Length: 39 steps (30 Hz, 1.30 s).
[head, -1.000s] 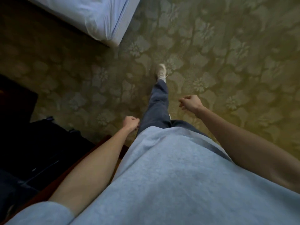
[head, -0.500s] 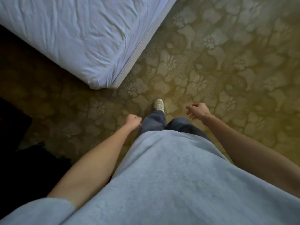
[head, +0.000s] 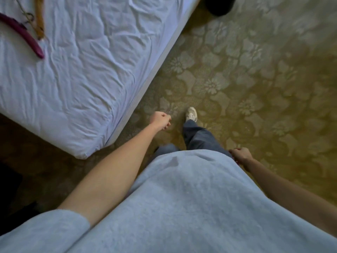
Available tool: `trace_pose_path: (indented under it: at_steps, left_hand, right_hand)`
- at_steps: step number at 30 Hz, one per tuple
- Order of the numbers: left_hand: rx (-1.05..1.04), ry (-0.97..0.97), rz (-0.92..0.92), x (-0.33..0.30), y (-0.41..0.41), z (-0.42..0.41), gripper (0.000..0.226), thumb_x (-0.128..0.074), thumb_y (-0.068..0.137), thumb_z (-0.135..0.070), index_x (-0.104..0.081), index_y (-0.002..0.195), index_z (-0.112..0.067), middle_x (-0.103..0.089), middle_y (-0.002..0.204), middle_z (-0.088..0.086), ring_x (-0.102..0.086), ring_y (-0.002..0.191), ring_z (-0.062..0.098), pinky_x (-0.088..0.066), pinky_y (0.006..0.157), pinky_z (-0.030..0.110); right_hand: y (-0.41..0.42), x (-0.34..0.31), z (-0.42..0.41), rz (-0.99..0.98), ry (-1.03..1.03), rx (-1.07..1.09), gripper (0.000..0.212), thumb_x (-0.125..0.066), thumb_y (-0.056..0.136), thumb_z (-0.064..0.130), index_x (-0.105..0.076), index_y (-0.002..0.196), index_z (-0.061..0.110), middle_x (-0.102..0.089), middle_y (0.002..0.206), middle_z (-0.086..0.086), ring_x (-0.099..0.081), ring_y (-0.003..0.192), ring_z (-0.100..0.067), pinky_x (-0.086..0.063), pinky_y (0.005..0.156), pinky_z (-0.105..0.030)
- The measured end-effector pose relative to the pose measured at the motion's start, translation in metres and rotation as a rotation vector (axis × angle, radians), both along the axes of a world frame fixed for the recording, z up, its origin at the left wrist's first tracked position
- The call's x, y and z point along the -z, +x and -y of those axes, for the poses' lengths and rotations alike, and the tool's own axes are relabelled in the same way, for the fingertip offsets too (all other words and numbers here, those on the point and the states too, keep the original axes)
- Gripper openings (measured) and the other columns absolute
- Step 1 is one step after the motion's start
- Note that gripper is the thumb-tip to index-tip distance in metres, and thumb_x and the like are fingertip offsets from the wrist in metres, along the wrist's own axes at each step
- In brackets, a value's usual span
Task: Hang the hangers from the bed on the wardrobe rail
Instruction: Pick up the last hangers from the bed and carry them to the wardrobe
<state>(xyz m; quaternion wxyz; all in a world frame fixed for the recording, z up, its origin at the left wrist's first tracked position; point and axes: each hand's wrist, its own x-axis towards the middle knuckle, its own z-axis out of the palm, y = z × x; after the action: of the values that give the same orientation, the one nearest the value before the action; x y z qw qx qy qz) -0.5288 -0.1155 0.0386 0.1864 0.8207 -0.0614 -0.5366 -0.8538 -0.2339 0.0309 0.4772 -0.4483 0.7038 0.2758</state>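
A purple hanger (head: 23, 34) lies at the far left top of the bed (head: 87, 73), which has a wrinkled white sheet. Beside it lies an orange-brown wooden hanger (head: 40, 21), with a thin metal hook (head: 25, 12) between the two. Both run past the frame edge. My left hand (head: 160, 120) hangs in a loose fist over the carpet just off the bed's corner, holding nothing. My right hand (head: 240, 155) is curled at my hip, also with nothing in it. The wardrobe rail is out of view.
Green-gold floral carpet (head: 255, 79) covers the floor to the right of the bed. A dark round object (head: 219, 5) sits on the carpet at the top edge. Dark furniture (head: 11, 189) fills the lower left. My right foot (head: 191, 114) is stepping forward.
The view has swung toward the bed, and the hangers have come into sight at the top left. My left hand has swung forward; my right hand has dropped back to my hip.
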Motion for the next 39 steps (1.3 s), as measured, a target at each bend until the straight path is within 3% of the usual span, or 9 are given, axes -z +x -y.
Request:
trace_pose_path:
  at_steps: [5,8,12,16,23,27,29,34,39]
  left_hand:
    - [-0.106,0.144,0.006,-0.006,0.026,0.014,0.019,-0.058,0.096,-0.015,-0.072,0.084,-0.008,-0.067,0.069,0.004,-0.056,0.053,0.013,-0.042,0.045,0.022]
    - [-0.215,0.233,-0.002,-0.008,0.038,0.007,0.017,-0.059,0.095,-0.013,-0.072,0.087,-0.006,-0.064,0.067,0.004,-0.054,0.051,0.013,-0.041,0.040,0.018]
    - [-0.314,0.305,-0.034,-0.001,0.056,0.003,0.026,-0.056,0.098,-0.018,-0.075,0.094,-0.001,-0.067,0.072,0.006,-0.053,0.048,0.013,-0.039,0.039,0.018]
    - [-0.455,0.329,-0.047,0.013,0.078,0.026,0.022,-0.057,0.099,-0.014,-0.073,0.093,0.000,-0.065,0.067,0.005,-0.054,0.050,0.014,-0.040,0.042,0.020]
    - [-0.574,0.273,-0.120,0.029,0.154,0.124,0.024,-0.053,0.101,-0.014,-0.071,0.092,0.000,-0.066,0.076,0.011,-0.056,0.057,0.017,-0.046,0.052,0.026]
    - [-0.659,0.163,-0.118,0.021,0.213,0.204,0.023,-0.053,0.098,-0.011,-0.067,0.082,-0.003,-0.064,0.070,0.012,-0.054,0.053,0.020,-0.044,0.046,0.021]
    - [-0.661,0.114,-0.088,0.018,0.241,0.237,0.024,-0.056,0.095,-0.013,-0.069,0.077,-0.005,-0.066,0.068,0.010,-0.055,0.051,0.020,-0.046,0.050,0.024]
    - [-0.732,0.013,-0.077,0.007,0.296,0.296,0.027,-0.056,0.095,-0.018,-0.073,0.084,0.000,-0.071,0.071,0.009,-0.059,0.055,0.017,-0.048,0.057,0.027]
    - [-0.843,0.037,-0.090,0.009,0.315,0.316,0.026,-0.057,0.095,-0.017,-0.069,0.073,-0.009,-0.069,0.065,0.003,-0.059,0.051,0.012,-0.047,0.055,0.025]
  right_hand:
    - [0.092,0.004,0.113,0.110,-0.033,-0.095,0.020,-0.059,0.096,0.018,-0.070,0.096,0.001,-0.070,0.082,-0.012,-0.058,0.062,-0.021,-0.051,0.058,-0.031]
    - [0.173,-0.002,0.165,0.234,-0.055,-0.191,0.020,-0.060,0.097,0.019,-0.069,0.103,0.003,-0.069,0.079,-0.008,-0.059,0.061,-0.018,-0.052,0.057,-0.030]
    - [0.280,-0.010,0.216,0.355,-0.060,-0.328,0.015,-0.059,0.096,0.020,-0.068,0.091,0.009,-0.069,0.080,-0.007,-0.059,0.062,-0.016,-0.052,0.057,-0.028]
    - [0.371,-0.007,0.258,0.416,-0.042,-0.493,0.020,-0.058,0.095,0.021,-0.072,0.096,0.007,-0.070,0.077,-0.005,-0.062,0.062,-0.016,-0.052,0.055,-0.026]
    - [0.473,0.001,0.346,0.335,-0.030,-0.628,0.023,-0.059,0.095,0.019,-0.074,0.098,0.002,-0.070,0.075,-0.006,-0.060,0.057,-0.017,-0.051,0.052,-0.025]
    - [0.502,-0.003,0.409,0.260,-0.050,-0.697,0.024,-0.059,0.097,0.021,-0.073,0.106,0.005,-0.071,0.079,-0.007,-0.061,0.060,-0.018,-0.050,0.052,-0.025]
    - [0.512,-0.006,0.437,0.217,-0.063,-0.721,0.024,-0.058,0.098,0.022,-0.071,0.109,0.005,-0.072,0.084,-0.008,-0.062,0.063,-0.018,-0.048,0.052,-0.025]
    - [0.557,-0.005,0.481,0.155,-0.035,-0.834,0.022,-0.058,0.097,0.018,-0.071,0.106,0.003,-0.072,0.083,-0.011,-0.061,0.063,-0.020,-0.048,0.051,-0.026]
    - [0.613,0.010,0.492,0.148,0.033,-0.989,0.024,-0.060,0.093,0.015,-0.074,0.094,-0.005,-0.070,0.072,-0.012,-0.061,0.057,-0.021,-0.050,0.052,-0.028]
